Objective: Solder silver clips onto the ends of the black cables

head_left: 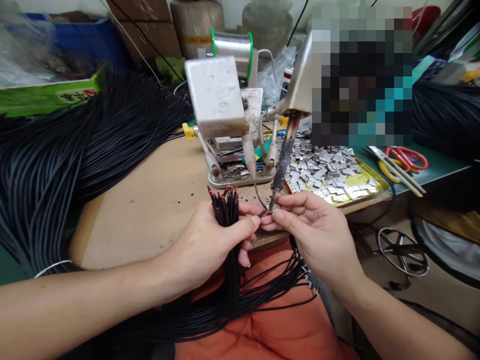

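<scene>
At the table's near edge, the left hand (210,245) is closed around a bundle of black wires (226,210), with red-tipped ends poking up above the fist and the long lengths falling over an orange lap (262,325). Gripped like that, the ends seem kept together and out of the way. The right hand (315,235) pinches a thin wire end (264,212) between thumb and forefinger, just beside the tip of a soldering iron (285,150). The iron looks fixed in place from above, likely so neither hand has to carry it. Behind the hands is a metal stand (225,172) with a white box (215,95) on it, and a spool of solder (232,52) sits beyond. Toward the table's right edge, a gold tray (380,185) holds a heap of small metal tabs (322,172), with red-handled scissors (407,157) past it. A big heap of black wires (48,160) covers the left side. A green box (45,97) at the back left carries a label, too unclear to read.
</scene>
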### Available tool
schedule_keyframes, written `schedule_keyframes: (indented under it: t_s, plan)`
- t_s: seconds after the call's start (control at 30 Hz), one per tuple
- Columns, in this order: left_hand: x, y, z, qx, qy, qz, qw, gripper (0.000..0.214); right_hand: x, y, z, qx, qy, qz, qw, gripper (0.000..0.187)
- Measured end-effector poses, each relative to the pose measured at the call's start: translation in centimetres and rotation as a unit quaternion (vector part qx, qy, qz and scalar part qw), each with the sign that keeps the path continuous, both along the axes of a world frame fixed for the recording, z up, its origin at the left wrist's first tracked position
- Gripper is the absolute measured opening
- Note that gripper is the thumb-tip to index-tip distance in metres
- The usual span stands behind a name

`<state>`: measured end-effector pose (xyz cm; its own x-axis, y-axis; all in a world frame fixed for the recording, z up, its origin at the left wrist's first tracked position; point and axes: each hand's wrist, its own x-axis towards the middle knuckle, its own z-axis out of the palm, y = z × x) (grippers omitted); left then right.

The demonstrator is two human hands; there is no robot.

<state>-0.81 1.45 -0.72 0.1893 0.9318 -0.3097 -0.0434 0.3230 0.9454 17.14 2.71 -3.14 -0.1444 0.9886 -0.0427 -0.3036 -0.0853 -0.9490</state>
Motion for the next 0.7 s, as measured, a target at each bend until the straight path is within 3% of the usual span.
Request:
schedule_keyframes:
  t_s: [0.7]
  plan:
    - [0.15,0.00,0.28,-0.019,0.010,-0.002,1.000,0.020,-0.02,-0.15,0.36,0.003,-0.023,-0.006,1.000,0.026]
